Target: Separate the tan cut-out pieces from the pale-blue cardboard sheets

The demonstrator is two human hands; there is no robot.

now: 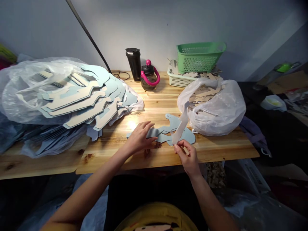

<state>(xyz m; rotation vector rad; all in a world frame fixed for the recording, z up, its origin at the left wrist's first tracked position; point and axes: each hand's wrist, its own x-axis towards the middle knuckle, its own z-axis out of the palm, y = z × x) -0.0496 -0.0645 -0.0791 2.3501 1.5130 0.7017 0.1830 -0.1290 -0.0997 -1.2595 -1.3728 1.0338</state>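
On the wooden table in front of me lies a light blue, curvy cut-out piece [189, 136]. My left hand [141, 135] rests over its left end with the fingers spread. Between the thumb and fingertips of my right hand [187, 155] is the lower end of a pale cut-out strip [181, 127], which rises at a slant over the blue piece. The strip's upper end reaches the side of a white plastic bag [216, 118] full of pale cut scraps.
Blue and cream cut-out pieces [79, 99] pile up in a plastic bag at left. Behind stand a black tumbler [134, 65], a pink-handled bottle [148, 80], and a green basket [199, 59] on a white basket [179, 80]. The table's front edge runs near my forearms.
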